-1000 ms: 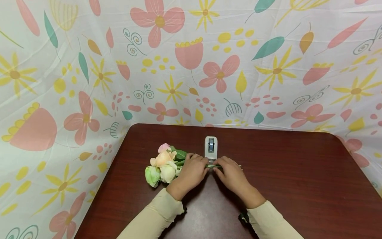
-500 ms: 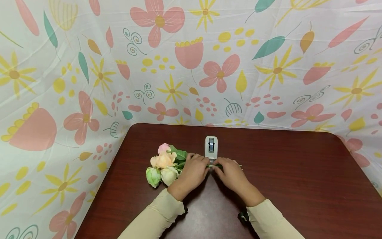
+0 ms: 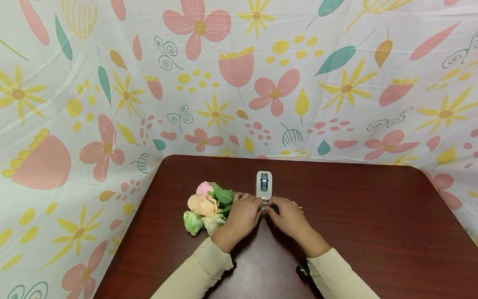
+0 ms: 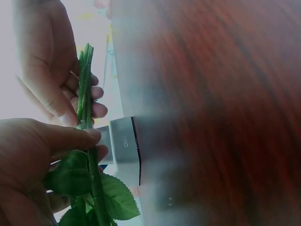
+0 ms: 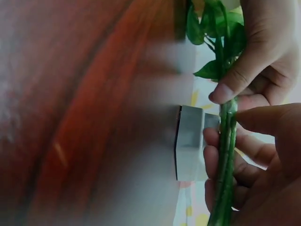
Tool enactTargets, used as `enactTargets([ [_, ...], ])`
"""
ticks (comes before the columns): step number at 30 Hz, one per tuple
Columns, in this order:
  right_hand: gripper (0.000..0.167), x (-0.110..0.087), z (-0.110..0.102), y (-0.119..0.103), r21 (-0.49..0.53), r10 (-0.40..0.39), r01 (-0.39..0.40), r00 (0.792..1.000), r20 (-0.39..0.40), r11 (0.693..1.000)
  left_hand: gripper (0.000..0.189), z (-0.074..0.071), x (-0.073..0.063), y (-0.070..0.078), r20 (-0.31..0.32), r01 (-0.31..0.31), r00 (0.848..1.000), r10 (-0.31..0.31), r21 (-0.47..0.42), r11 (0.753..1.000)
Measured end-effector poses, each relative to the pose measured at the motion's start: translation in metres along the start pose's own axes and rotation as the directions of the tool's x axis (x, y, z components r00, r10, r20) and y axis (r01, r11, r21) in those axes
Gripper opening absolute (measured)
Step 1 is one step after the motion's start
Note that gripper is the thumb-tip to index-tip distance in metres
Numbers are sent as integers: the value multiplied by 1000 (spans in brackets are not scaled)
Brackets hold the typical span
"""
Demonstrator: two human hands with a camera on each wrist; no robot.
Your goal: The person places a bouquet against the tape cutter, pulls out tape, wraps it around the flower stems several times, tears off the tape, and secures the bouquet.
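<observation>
A bunch of artificial flowers (image 3: 203, 204) lies sideways, its pink, peach, green and cream blooms to the left. My left hand (image 3: 243, 216) grips the green stems (image 4: 95, 186) just below the leaves (image 4: 120, 197), thumb across them. Close beside it, my right hand (image 3: 291, 218) holds the same stems (image 5: 225, 165), fingers curled behind and thumb pressing the near side. Between the two thumbs a shiny band shows on the stems in the right wrist view. Directly beyond the hands stands a white tape dispenser (image 3: 264, 185), its front end close to the stems.
A dark red-brown wooden table (image 3: 354, 216) lies under everything. Behind and to the left hangs a white cloth (image 3: 321, 137) printed with flowers and leaves, meeting the table's back edge.
The flower heads have turned slightly and shifted a little toward me and right as the stems roll. Both hands stay almost in place around the stems.
</observation>
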State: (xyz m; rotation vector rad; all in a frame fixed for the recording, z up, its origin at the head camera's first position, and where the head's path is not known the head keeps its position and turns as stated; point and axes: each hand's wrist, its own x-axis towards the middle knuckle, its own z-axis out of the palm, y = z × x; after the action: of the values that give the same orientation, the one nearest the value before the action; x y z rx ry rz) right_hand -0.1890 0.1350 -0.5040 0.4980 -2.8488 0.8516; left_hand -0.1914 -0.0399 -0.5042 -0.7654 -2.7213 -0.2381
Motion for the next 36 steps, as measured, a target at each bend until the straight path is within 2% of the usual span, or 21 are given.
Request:
enactTargets([
  [6, 15, 1, -2, 0, -18, 29, -28, 998, 49, 999, 15, -1, 1, 0, -17, 4, 1000, -4, 17, 1000],
  [13, 13, 1, -2, 2, 36, 24, -25, 999, 29, 999, 14, -5, 3, 1, 4, 14, 1000, -14, 19, 1000],
  [17, 13, 0, -1, 3, 46, 12, -12, 1000, 3, 999, 15, -9, 3, 2, 42, 36, 998, -37, 24, 999],
  [22, 13, -2, 0, 3, 53, -1, 3, 1000, -31, 999, 21, -14, 5, 3, 117, 52, 991, -60, 69, 996],
  [24, 12, -2, 0, 3, 56, -5, 7, 999, -44, 998, 21, -15, 5, 3, 127, 52, 990, -62, 81, 995],
  [32, 13, -2, 0, 2, 61, -1, 6, 997, -80, 998, 16, -12, 5, 0, 74, 47, 996, -51, 60, 997],
  [36, 16, -2, 1, 1, 58, 16, -12, 997, -74, 998, 15, -10, 5, 0, 68, 52, 996, -55, 48, 997],
])
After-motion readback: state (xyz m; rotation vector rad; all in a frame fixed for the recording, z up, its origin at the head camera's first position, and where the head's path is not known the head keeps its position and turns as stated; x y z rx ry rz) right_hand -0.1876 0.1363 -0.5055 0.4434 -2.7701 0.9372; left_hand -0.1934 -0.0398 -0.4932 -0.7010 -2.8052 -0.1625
